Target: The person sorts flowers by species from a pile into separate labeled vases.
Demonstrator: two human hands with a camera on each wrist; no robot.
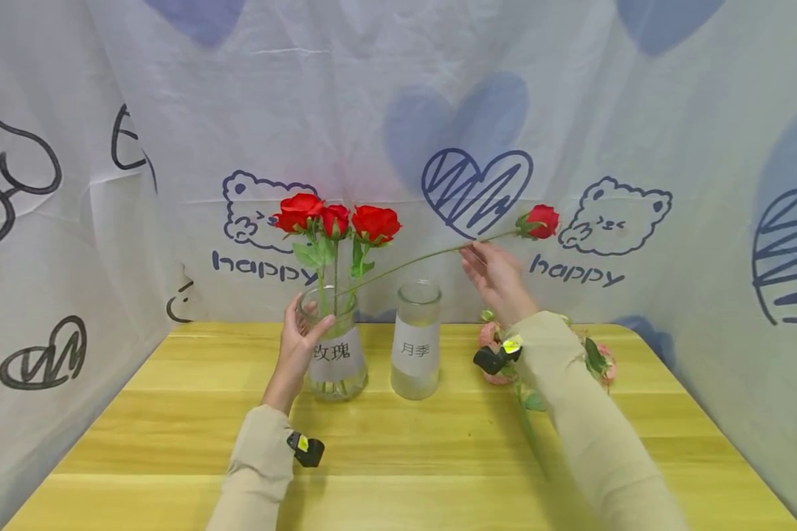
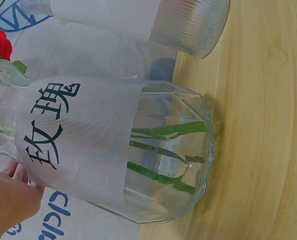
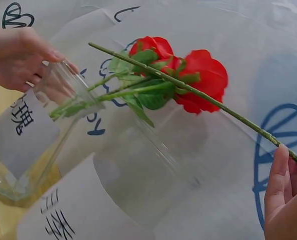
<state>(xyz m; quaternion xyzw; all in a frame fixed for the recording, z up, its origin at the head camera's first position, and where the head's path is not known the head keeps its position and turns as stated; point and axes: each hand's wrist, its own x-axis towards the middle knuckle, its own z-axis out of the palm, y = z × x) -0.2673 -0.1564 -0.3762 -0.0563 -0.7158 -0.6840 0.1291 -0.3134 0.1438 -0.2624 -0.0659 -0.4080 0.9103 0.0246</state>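
My left hand (image 1: 302,343) holds the neck of a wide glass vase (image 2: 161,200) with a white label and dark characters. Three red roses (image 1: 335,220) stand in it, and their cut green stems (image 2: 168,129) show through the glass near the base. Between thumb and fingers, my right hand (image 1: 498,280) pinches the stem (image 3: 208,100) of another red rose (image 1: 541,221). That stem slants down to the left, its bare end by the wide vase's mouth. In the right wrist view this end looks free of the glass.
A narrower labelled glass vase (image 1: 416,369) stands right of the wide one. Pink flowers (image 1: 607,365) with green leaves lie on the wooden table (image 1: 398,457) at the right, partly under my right forearm. A patterned cloth (image 1: 345,110) hangs behind and at the sides.
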